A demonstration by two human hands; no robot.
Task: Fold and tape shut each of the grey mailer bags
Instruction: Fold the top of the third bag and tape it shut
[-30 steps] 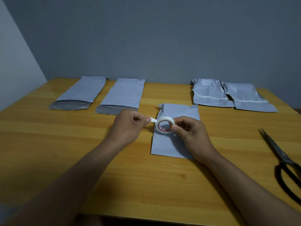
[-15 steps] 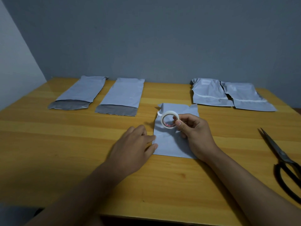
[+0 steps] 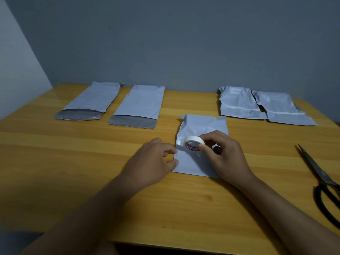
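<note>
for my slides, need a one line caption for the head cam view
Right hand holds a tape roll over a folded grey mailer; left hand touches its edge.

Table (image 3: 73, 181) set against wall (image 3: 184, 43). At far left: two mailer bags side by side, left unfolded bag (image 3: 92, 101) and right unfolded bag (image 3: 139, 105), apart. At far right: two folded bags, inner folded bag (image 3: 237, 105) and outer folded bag (image 3: 281, 111), edges overlapping. At centre, nearer than both pairs: middle bag (image 3: 200, 126). Over middle bag: tape roll (image 3: 193, 143), held by right hand (image 3: 226, 155). Left hand (image 3: 152, 162) at middle bag's left edge, fingertips touching. Scissors (image 3: 320, 179) at right edge, well apart from bags.
</note>
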